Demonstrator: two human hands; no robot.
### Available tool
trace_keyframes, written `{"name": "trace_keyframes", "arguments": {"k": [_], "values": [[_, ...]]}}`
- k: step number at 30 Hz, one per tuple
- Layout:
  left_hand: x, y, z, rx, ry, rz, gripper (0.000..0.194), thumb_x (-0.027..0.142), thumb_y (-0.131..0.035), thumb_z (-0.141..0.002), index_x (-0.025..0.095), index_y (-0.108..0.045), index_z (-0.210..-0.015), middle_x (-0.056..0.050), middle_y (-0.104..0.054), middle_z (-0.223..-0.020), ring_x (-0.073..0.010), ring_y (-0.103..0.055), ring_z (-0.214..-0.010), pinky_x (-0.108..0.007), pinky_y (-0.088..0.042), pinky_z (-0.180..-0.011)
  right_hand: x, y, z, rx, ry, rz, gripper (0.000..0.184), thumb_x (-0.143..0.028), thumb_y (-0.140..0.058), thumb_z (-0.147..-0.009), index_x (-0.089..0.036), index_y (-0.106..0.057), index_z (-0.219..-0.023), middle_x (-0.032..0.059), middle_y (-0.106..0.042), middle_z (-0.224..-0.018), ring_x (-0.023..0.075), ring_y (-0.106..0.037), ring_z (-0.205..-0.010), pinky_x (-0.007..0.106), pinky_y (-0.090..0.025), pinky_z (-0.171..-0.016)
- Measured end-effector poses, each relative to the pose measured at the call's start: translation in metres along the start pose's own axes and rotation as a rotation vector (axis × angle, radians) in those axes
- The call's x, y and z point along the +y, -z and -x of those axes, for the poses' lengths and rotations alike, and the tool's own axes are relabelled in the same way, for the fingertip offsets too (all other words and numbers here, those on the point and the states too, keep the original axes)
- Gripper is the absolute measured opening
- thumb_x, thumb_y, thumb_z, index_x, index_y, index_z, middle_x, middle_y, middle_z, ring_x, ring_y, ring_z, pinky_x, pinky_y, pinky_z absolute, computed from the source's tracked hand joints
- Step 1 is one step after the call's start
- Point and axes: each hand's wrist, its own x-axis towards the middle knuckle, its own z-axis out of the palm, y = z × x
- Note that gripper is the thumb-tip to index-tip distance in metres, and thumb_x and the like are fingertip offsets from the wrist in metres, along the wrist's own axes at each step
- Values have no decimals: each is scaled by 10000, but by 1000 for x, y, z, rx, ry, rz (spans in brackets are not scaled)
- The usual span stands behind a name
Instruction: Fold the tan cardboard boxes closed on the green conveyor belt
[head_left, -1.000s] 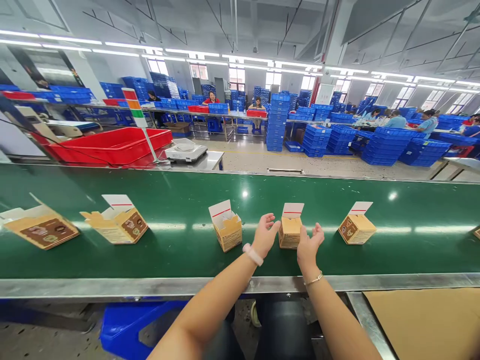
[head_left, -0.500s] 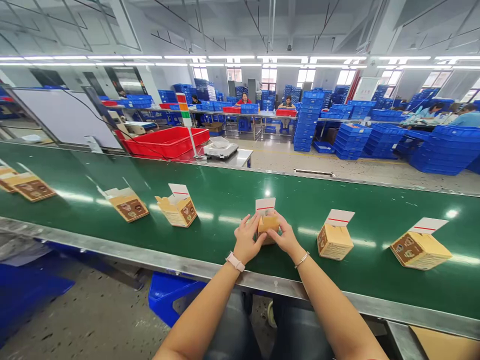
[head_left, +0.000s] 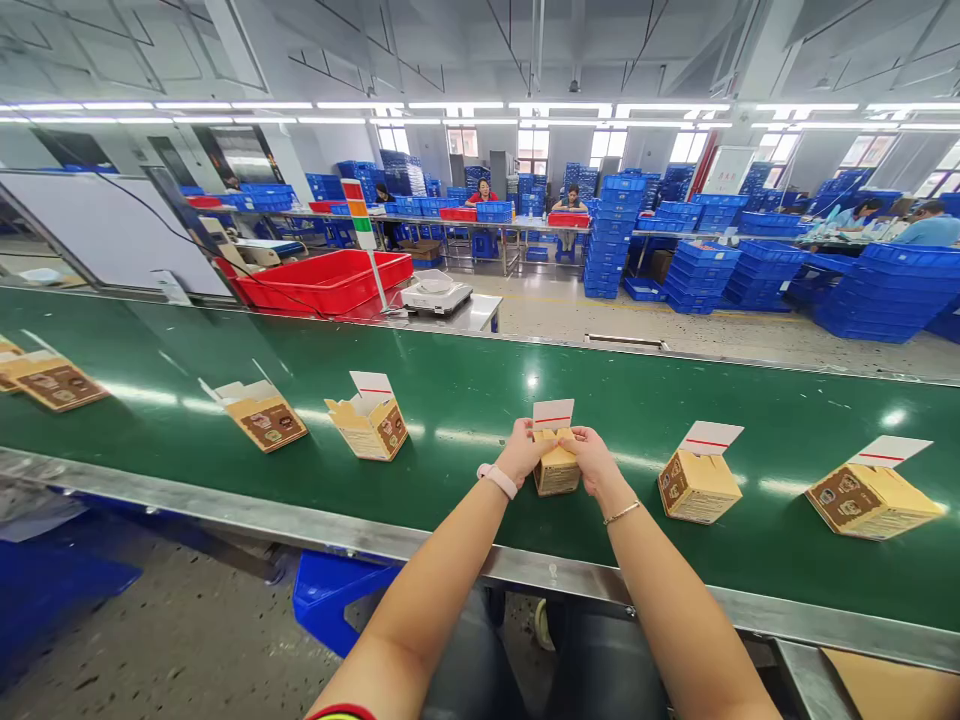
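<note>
A small yellow-and-brown cardboard box (head_left: 558, 479) stands on the green conveyor belt (head_left: 465, 500) in front of me. Its white back flap with a red line sticks up, while the yellow flaps lie folded over the top. My left hand (head_left: 523, 452) grips the box's left side, thumb on the top. From the right, my right hand (head_left: 594, 458) holds the opposite side, its thumb also pressing the top near the middle. My fingers hide the upper parts of both sides.
To the left on the belt, a box with raised flaps (head_left: 369, 428) and another tilted box (head_left: 266, 418) stand open. Two boxes with folded tops, one nearer (head_left: 699, 488) and one farther (head_left: 870, 500), sit on the right. A metal rail (head_left: 420, 545) edges the belt.
The boxes have shifted right along the belt, and both my hands have moved right with the held box. Its raised yellow front flap is now folded down over the top.
</note>
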Motion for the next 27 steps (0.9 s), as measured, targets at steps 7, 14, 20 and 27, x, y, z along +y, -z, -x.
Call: {"name": "trace_keyframes", "arguments": {"k": [7,14,20,27], "values": [[13,-26,0,-167,101,69,199,80,-681,-670,133,-622,-853,-110,-707,-876,-215,-678,-782,-380,-555,-767,-9,13,-4,-54,-118,11,174,-237,-691,-611,-199,-560,-719,43,-636,-637,221,-627,-571,344,-519,-502],[16,25,31,229,-205,17,403,330,-639,-768,196,-484,-1115,-155,-522,-1289,-269,-489,-1243,-454,-388,-1048,-18,42,30,323,105,-1,425,-499,-521,-799,-197,-463,-1092,135,-565,-1145,272,-558,-1109,442,-489,-918],[17,143,19,1011,-565,-375,1101,382,-836,-508,132,-190,-1363,-270,-208,-1464,-388,-188,-1415,-580,-177,-1142,-33,33,80,430,715,195,377,-417,-490,-860,-221,-389,-1165,145,-395,-1283,270,-406,-1277,517,-389,-1031],[6,137,-2,746,-365,-415,938,212,-777,-552,164,-260,-1333,-189,-455,-1317,-314,-508,-1219,-505,-365,-1070,-26,-33,97,-40,1019,401,397,-278,-518,-869,-232,-421,-1252,145,-513,-1260,278,-516,-1197,518,-459,-979]]}}
